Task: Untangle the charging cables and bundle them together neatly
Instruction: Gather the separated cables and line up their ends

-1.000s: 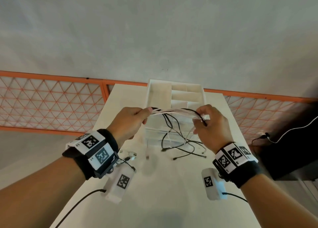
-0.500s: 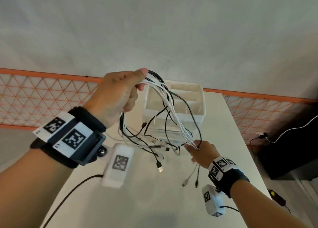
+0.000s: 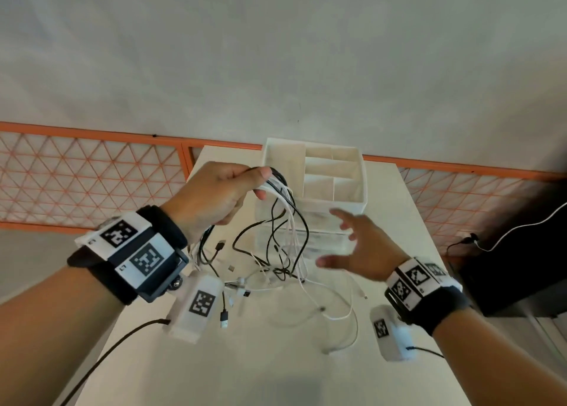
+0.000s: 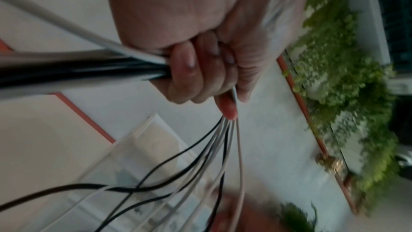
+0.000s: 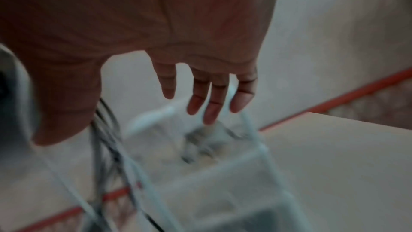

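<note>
A tangle of black and white charging cables (image 3: pixel 285 240) hangs from my left hand (image 3: pixel 227 191), which grips their gathered middle above the table. Loose ends and plugs trail onto the white table (image 3: pixel 276 359). In the left wrist view my fingers (image 4: pixel 200 73) curl tight round the cable bundle (image 4: pixel 214 147), strands fanning downward. My right hand (image 3: pixel 352 246) hovers to the right of the hanging cables, fingers spread and straight, holding nothing. The right wrist view, blurred, shows the straight fingers (image 5: pixel 211 98) with cables (image 5: pixel 107 147) to their left.
A white divided organiser box (image 3: pixel 331 175) stands on a clear plastic box (image 3: pixel 322 243) at the table's far end, just behind the cables. An orange lattice railing (image 3: pixel 92 178) runs behind the table. A dark object with a white wire (image 3: pixel 521 237) sits at right.
My right hand let go of the cables' lower end and rose, fingers spread. My left hand came down from its raised position, and the cable ends dropped onto the table.
</note>
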Demonstrator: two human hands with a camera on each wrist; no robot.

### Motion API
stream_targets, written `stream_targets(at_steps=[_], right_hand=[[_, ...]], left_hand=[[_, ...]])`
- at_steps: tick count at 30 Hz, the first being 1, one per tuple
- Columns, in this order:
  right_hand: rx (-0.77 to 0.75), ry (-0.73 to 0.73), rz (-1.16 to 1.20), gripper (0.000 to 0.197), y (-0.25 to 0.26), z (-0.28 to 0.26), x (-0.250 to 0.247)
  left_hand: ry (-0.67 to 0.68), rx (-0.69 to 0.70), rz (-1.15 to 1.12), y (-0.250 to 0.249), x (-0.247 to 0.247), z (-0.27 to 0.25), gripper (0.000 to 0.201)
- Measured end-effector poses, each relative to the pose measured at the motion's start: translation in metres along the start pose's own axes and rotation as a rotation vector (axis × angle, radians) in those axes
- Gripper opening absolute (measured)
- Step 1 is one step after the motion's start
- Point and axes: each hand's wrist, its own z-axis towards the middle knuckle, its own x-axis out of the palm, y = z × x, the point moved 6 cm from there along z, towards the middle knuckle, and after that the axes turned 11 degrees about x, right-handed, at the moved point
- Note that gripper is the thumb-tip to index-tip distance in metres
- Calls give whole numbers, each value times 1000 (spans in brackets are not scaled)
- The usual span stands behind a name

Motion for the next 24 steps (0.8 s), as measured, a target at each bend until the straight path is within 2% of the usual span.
stream_targets(at_steps=[2, 4, 6, 7, 12, 16, 18, 24], right_hand=[[-166, -54, 159, 95, 48, -10, -22], [-315, -112, 233, 58, 90, -19, -33], [-372, -129, 326, 22, 108, -19, -31], [-350, -110, 362, 14, 107, -15, -27], [-199, -88, 336, 26, 73, 3, -13], [-172, -82, 607, 7, 64, -2, -21], [-182, -154, 677, 10, 63, -4, -30], [-200, -312, 459, 13, 72, -8, -36]], left_hand=[[72, 0, 63, 2, 11, -2, 35], [139, 11, 146, -2, 19, -4, 32], [154, 53, 202, -10, 22, -6, 29], [140, 74, 222, -14, 20, -5, 28], [77, 121, 238, -17, 1, -8, 32], [59, 59, 141, -11, -7, -8, 40], [58, 34, 125, -9, -10, -7, 37], [25, 46, 141, -15, -3, -4, 33]])
